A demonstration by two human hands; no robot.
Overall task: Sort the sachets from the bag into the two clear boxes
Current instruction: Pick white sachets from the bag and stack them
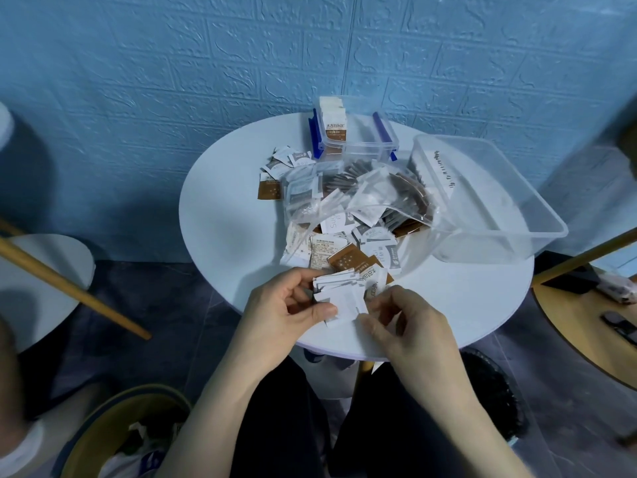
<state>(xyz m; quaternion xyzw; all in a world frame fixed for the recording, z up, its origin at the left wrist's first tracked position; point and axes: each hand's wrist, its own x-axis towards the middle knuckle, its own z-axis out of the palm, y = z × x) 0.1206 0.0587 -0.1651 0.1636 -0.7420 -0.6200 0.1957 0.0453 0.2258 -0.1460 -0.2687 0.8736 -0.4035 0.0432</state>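
Hidden under the clear bag (pixel 362 194): most sachets inside; printing on the loose sachets (pixel 344 250) too small to read; wicker basket (pixel 113 439) cut off by the bottom edge.

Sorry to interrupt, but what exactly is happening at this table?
A person is sorting sachets. Both hands, left hand and right hand, hold a stack of sachets at the near edge of the round table. More spill from the clear bag. The small box holds a few upright; the large box looks empty.
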